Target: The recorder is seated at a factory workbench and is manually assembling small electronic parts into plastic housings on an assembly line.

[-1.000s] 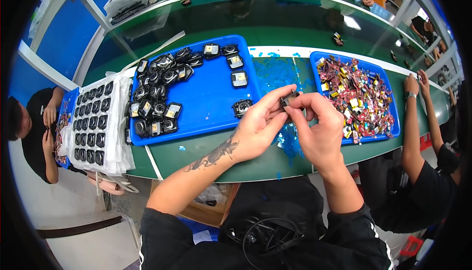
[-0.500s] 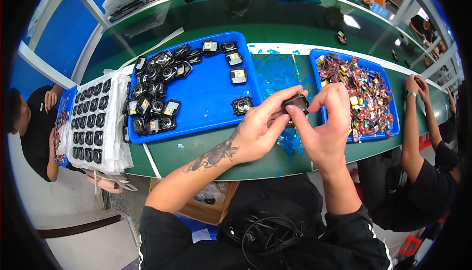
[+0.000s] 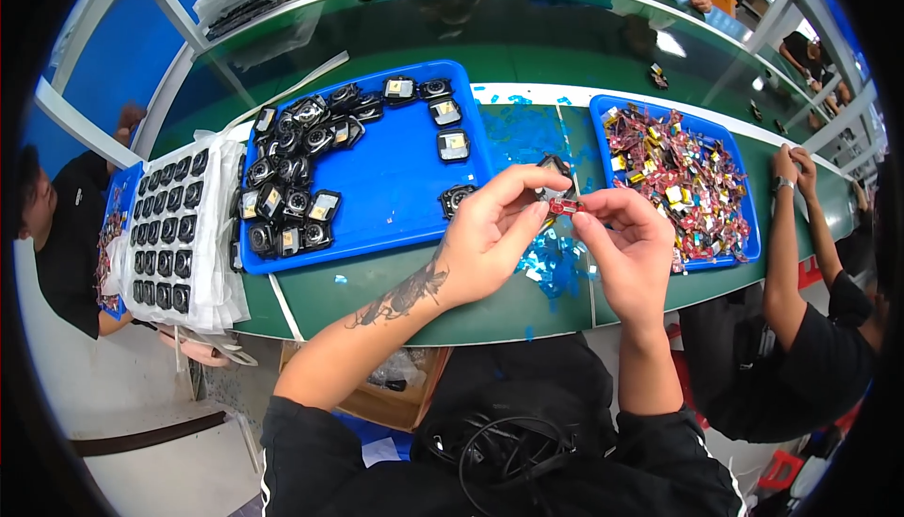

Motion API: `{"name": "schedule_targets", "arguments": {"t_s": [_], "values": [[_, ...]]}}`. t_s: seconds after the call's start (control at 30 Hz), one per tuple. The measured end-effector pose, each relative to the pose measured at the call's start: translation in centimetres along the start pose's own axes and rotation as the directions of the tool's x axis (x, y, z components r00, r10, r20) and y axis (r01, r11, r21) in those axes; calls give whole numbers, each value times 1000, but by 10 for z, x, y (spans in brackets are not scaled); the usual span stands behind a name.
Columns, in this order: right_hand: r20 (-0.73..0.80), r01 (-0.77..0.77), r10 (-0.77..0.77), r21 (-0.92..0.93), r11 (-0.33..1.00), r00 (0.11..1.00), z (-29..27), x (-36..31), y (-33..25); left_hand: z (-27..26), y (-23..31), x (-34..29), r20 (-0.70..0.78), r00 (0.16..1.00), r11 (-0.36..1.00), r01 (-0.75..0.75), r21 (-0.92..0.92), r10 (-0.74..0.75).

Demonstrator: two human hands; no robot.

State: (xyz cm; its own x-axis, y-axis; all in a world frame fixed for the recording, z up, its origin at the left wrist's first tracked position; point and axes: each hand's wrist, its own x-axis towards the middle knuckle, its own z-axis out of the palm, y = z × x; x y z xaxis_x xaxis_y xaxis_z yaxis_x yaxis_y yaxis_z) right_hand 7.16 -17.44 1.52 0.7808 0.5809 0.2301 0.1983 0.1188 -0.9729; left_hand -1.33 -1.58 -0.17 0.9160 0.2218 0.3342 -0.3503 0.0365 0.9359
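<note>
My left hand (image 3: 494,234) is closed around a black watch case (image 3: 553,165), mostly hidden behind the fingers. Between the fingertips of both hands is a small red circuit board (image 3: 565,206), pinched at its right end by my right hand (image 3: 629,239). Whether the board is joined to the case cannot be made out. Left of my hands, a blue tray (image 3: 377,192) holds many black watch cases, some with a pale square on them. On the right, another blue tray (image 3: 753,234) is heaped with small red circuit boards (image 3: 673,183).
Scraps of blue film (image 3: 551,267) litter the green table (image 3: 433,324) between the trays. A stack of white trays with watch cases (image 3: 179,225) stands at the left. Behind runs a green conveyor belt (image 3: 527,37) with a few parts. Co-workers sit left, right and across.
The watch case has turned in my left hand, and the red board now shows between my fingertips. My right hand has shifted slightly down, its fingers now pinching the board.
</note>
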Motion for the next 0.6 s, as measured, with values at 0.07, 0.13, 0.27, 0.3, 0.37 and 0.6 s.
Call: {"name": "schedule_targets", "arguments": {"t_s": [0.07, 0.13, 0.27, 0.3, 0.37, 0.6], "values": [[17, -34, 33, 93, 995, 999, 1, 2, -8, 2, 7, -2, -49, 999, 982, -6, 187, 16], [48, -67, 62, 119, 991, 997, -1, 2, -7, 0, 8, -1, 4, 985, 900, -160, 405, 173], [86, -138, 126, 146, 980, 988, 0, 0, -9, 2, 6, 1, 60, 925, 714, -330, 618, 376], [85, -156, 144, 147, 977, 986, 0, 0, -9, 1, 4, 1, 71, 914, 683, -349, 641, 400], [74, -168, 159, 130, 977, 984, 1, -1, -9, 0, 1, 1, 74, 913, 677, -350, 648, 401], [113, -211, 199, 104, 972, 973, -8, 4, -7, -2, 1, 0, 137, 932, 648, -333, 685, 334]]}}
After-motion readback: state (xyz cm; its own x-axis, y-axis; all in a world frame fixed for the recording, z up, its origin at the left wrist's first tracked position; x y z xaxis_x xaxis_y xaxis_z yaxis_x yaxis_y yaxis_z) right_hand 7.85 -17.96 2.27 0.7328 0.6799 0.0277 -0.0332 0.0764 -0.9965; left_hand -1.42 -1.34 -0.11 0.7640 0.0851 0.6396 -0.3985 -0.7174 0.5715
